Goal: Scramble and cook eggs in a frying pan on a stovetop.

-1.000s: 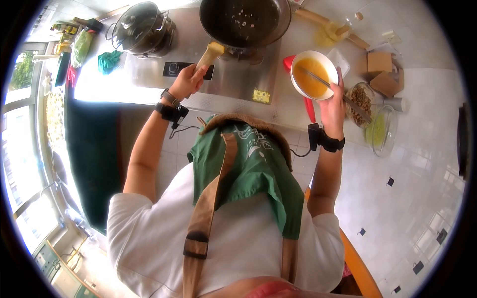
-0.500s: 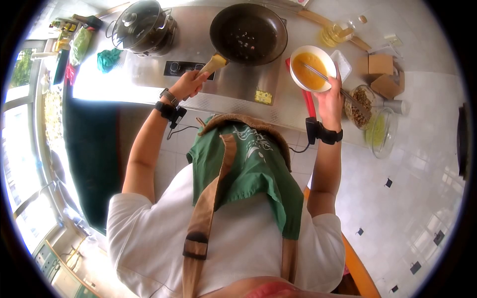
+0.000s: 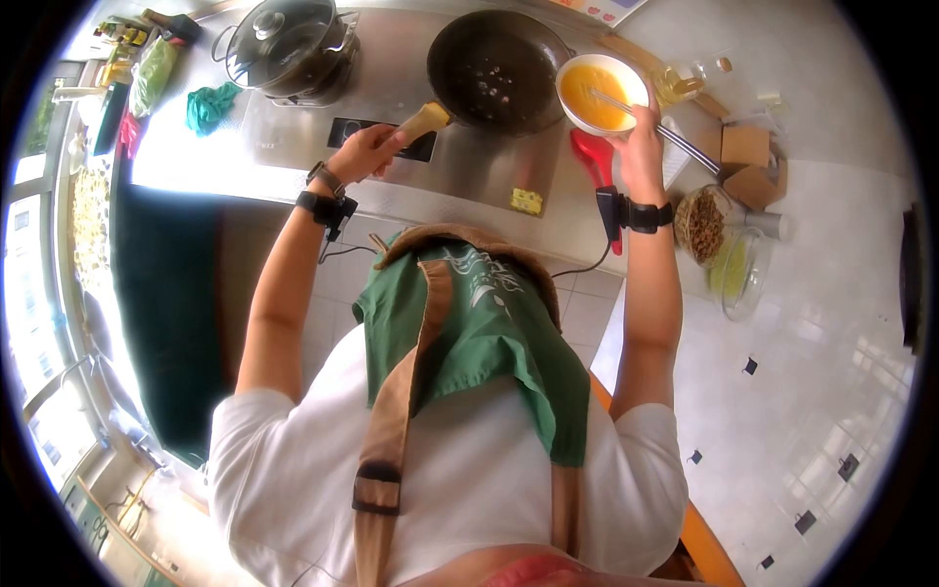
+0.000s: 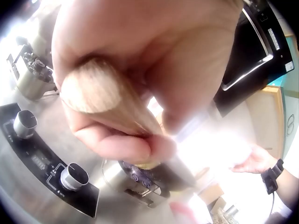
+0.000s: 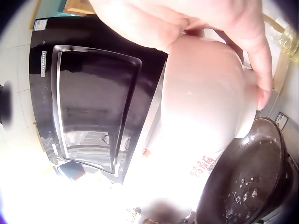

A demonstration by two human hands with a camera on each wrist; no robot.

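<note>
My left hand (image 3: pixel 364 154) grips the light wooden handle (image 4: pixel 93 88) of a dark frying pan (image 3: pixel 455 64), fingers and thumb wrapped round it. Small pale bits lie on the pan's glossy bottom. In my right hand (image 3: pixel 643 147) is a white bowl (image 3: pixel 585 124), held beside the pan's right edge. Orange-yellow beaten egg (image 3: pixel 579 90) fills part of it. Metal chopsticks (image 3: pixel 690 147) lean in the egg and stick out past the hand to the right. The right wrist view shows the bowl's smooth outside, with the pan (image 5: pixel 261 172) below it.
A lidded pot (image 3: pixel 293 49) stands on the left burner. To the right are a red utensil (image 3: pixel 592 152), an oil bottle (image 3: pixel 690 78), a cardboard box (image 3: pixel 748 152), a bowl of brown crumbly food (image 3: pixel 699 223) and a glass bowl (image 3: pixel 751 284). A yellow packet (image 3: pixel 526 202) lies near the front edge.
The pan has come down and right, closer to me. My right hand has brought the bowl up and left to the pan's edge. Both grips stay the same.
</note>
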